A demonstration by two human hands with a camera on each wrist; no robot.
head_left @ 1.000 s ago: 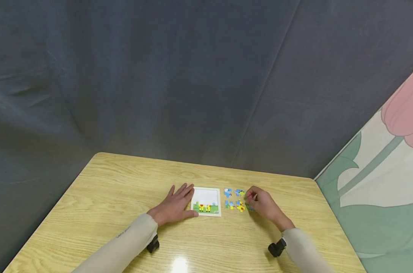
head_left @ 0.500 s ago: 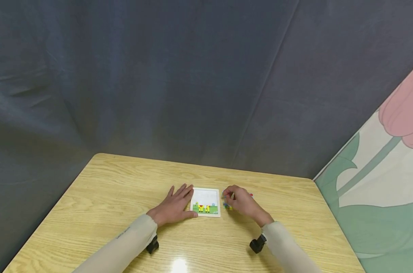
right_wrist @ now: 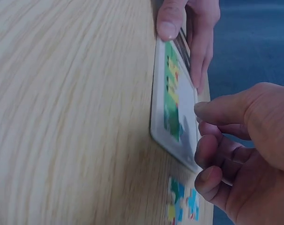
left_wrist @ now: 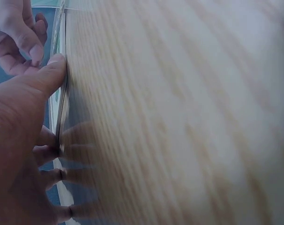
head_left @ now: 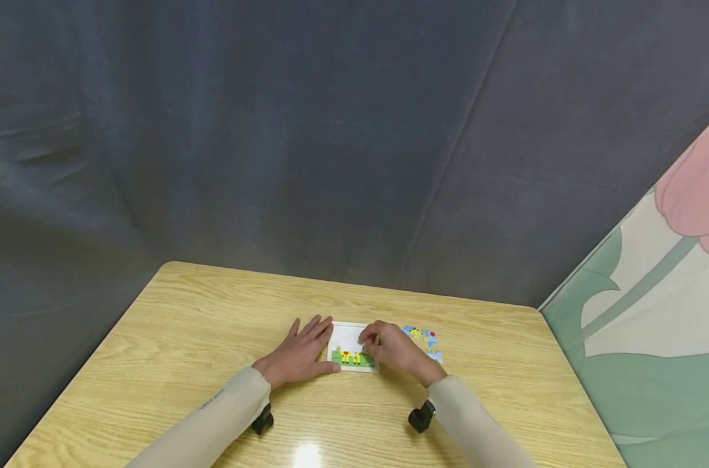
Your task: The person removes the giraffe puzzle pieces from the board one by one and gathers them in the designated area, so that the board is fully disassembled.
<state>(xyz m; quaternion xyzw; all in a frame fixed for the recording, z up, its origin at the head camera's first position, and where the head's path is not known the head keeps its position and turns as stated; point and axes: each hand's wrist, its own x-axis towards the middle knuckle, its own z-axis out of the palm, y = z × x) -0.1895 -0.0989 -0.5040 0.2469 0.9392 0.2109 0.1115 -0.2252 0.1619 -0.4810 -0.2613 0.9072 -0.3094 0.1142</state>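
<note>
My left hand (head_left: 296, 359) lies spread at the left edge of a white-framed jigsaw board (head_left: 344, 335), its thumb and fingertips touching the frame. Along the board's near side runs a green strip with yellow animal legs; the area behind it is white. Above the board's right part hovers my right hand (head_left: 394, 348), thumb and index finger brought together. They seem to pinch a puzzle piece, which the fingertips hide. In the right wrist view, that hand (right_wrist: 254, 136) is beside the board's tray (right_wrist: 186, 112), with the other fingers curled.
Loose puzzle pieces (head_left: 414, 332) lie on the wooden table (head_left: 226, 312) right of the board, partly behind my right hand. Two pieces (right_wrist: 177, 197) show near the board's corner in the right wrist view. A dark curtain (head_left: 307, 162) hangs behind the table.
My right hand has moved left from the loose pieces, across the nearer ones, to over the board. The left hand and the board have stayed in place.
</note>
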